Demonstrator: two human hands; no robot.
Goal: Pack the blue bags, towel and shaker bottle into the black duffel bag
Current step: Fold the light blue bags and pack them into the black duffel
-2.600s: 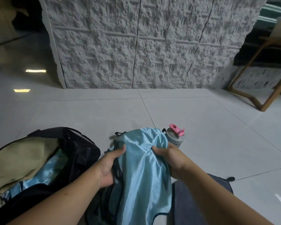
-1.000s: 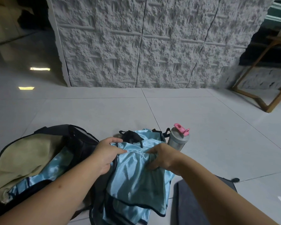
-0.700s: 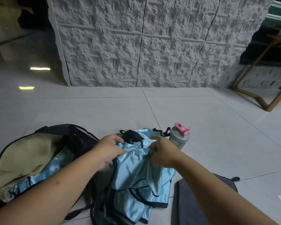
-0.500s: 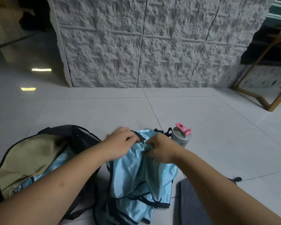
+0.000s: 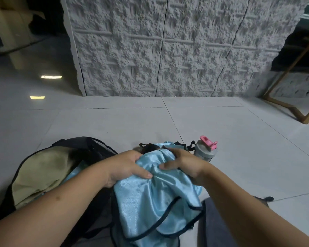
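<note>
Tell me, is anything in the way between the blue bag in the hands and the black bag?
Nothing visible blocks it. Both hands, left and right, grip the blue bag right beside the open black duffel bag, whose mouth faces it.

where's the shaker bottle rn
In the head view the shaker bottle stands upright on the floor tiles, right of centre, just beyond the right hand and beside the blue bag that both hands grip.

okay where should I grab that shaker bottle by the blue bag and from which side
Wrap your fingers round the grey body of the shaker bottle, just under the lid, coming from its right. It stands upright with open floor there; the blue bag crowds its left side.
</note>
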